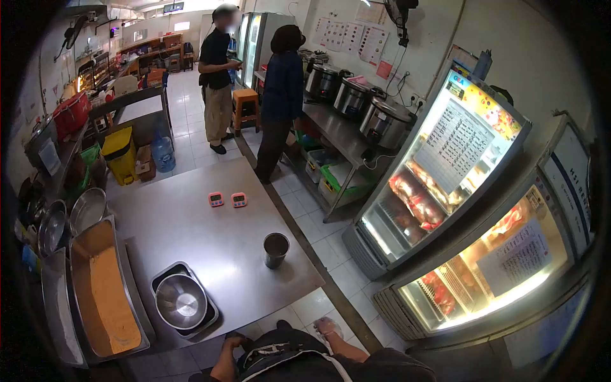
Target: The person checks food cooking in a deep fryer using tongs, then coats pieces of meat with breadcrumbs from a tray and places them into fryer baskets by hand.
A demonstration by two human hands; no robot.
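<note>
At the bottom of the head view, my left hand [237,340] is low beside my body, just off the steel table's [191,216] near edge; its fingers are dark and hard to make out. My right hand [326,327] hangs to the right of my body, with something clear and filmy around its fingers that I cannot make out. A steel bowl [181,300] sits in a dark tray [213,316] near the table's front edge. Farther right stands a steel cup [276,250]. Two pink timers [216,199] lie towards the back.
A deep pan of orange powder [108,293] is on the left, beside a pan of white powder [58,312]. Two people [280,102] stand beyond the table. Lit glass-door fridges [439,172] are on the right, large cookers [385,124] behind them.
</note>
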